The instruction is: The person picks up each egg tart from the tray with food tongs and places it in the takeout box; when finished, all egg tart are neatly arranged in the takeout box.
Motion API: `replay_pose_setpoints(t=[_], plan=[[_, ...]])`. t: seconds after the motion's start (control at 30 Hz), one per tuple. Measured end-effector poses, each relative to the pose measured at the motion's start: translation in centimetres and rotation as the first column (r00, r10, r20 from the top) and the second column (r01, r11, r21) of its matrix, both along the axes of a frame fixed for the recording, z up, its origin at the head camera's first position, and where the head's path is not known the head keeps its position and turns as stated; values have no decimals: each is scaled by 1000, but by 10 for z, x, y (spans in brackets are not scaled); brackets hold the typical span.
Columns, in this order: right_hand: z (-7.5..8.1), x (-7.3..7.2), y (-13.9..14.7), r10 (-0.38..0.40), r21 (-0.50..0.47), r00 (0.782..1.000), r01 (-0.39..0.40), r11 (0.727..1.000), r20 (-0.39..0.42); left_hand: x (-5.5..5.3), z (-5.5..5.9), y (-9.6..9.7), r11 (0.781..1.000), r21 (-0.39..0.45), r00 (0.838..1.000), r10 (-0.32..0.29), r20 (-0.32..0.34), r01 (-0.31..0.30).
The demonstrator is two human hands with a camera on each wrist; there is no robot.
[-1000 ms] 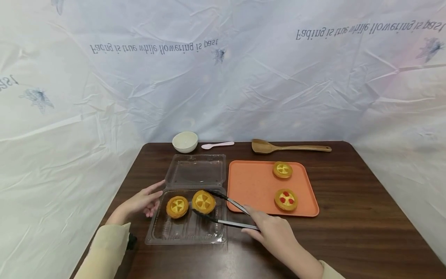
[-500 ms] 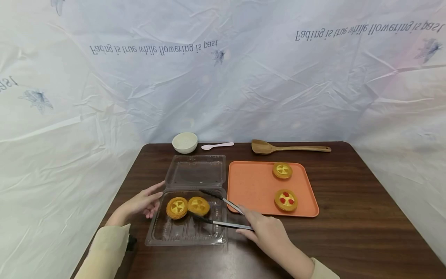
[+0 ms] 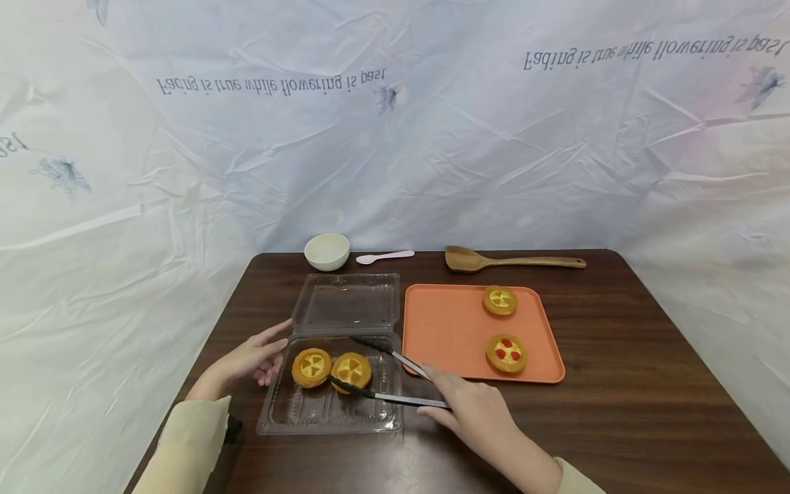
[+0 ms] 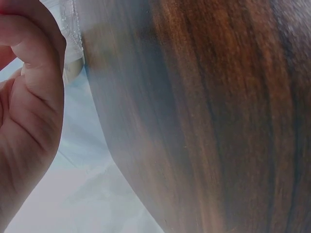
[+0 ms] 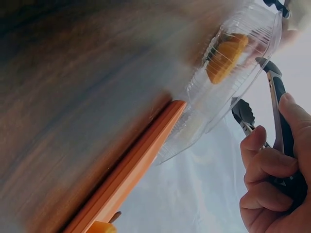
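Observation:
In the head view my right hand [image 3: 474, 413] grips a pair of tongs [image 3: 412, 399] with black tips and metal arms. The tongs stand spread over the clear plastic container [image 3: 382, 422], whose lid is folded back. Two egg tarts lie side by side in its base. The right tart [image 3: 352, 370] is between the spread tips, the near tip crossing its lower left edge; the left tart [image 3: 311, 368] is just beyond that tip. At the container's left edge, near the hinge, is my left hand [image 3: 249, 358], two fingers extended to the rim and the others bent below.
An orange tray [image 3: 441, 329] beside the container bears a plain-topped tart [image 3: 500, 300] and a tart with red pieces [image 3: 507, 354]. Along the back edge lie a white bowl [image 3: 328, 252], a small pale spoon [image 3: 385, 256] and a wooden spatula [image 3: 515, 262].
The right tart has moved left inside the container, tilted, and now lies flat against the left one. The tongs moved slightly left with it. My left hand has stayed in place.

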State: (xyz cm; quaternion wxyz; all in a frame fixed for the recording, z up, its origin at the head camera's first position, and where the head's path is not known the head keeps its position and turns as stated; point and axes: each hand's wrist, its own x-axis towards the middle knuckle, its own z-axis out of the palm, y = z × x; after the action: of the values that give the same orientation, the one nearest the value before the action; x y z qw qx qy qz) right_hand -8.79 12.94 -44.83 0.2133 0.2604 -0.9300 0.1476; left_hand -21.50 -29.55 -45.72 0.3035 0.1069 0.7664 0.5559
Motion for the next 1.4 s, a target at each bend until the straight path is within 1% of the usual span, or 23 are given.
replay_pose_setpoints(t=[0.2, 0.3, 0.47, 0.63, 0.8, 0.9, 1.03, 1.1, 1.33, 1.4], plan=[[7, 2, 5, -2, -13, 1000, 2, 1000, -24, -1, 0, -1, 1000, 4, 1000, -2, 3, 2], [14, 0, 13, -32, -17, 999, 31, 999, -37, -1, -1, -1, 1000, 4, 1000, -4, 5, 4], [27, -3, 31, -131, -23, 991, 131, 991, -14, -1, -1, -2, 1000, 4, 1000, -4, 2, 4], [35, -3, 49, -241, -13, 970, 242, 970, 35, 1, -2, -3, 1000, -1, 1000, 1, 2, -1], [35, 0, 63, -309, -20, 946, 312, 950, 98, 3, -3, -3, 1000, -3, 1000, 1, 2, -1], [33, 1, 73, -346, -14, 927, 352, 936, 146, 3, -4, -3, 1000, 6, 1000, 2, -3, -2], [29, 2, 86, -381, 3, 905, 387, 922, 190, 3, -4, -2, 1000, 12, 1000, 1, -6, -1], [27, 2, 91, -395, 10, 897, 401, 916, 198, 2, -3, -2, 1000, 12, 1000, 1, -9, -1], [27, -4, 114, -426, -2, 893, 431, 902, 142, 2, -1, -1, 1000, 16, 1000, 6, -4, -6], [27, -6, 122, -442, -5, 885, 448, 894, 149, 2, 0, 0, 1000, 16, 1000, 5, -2, -5]])
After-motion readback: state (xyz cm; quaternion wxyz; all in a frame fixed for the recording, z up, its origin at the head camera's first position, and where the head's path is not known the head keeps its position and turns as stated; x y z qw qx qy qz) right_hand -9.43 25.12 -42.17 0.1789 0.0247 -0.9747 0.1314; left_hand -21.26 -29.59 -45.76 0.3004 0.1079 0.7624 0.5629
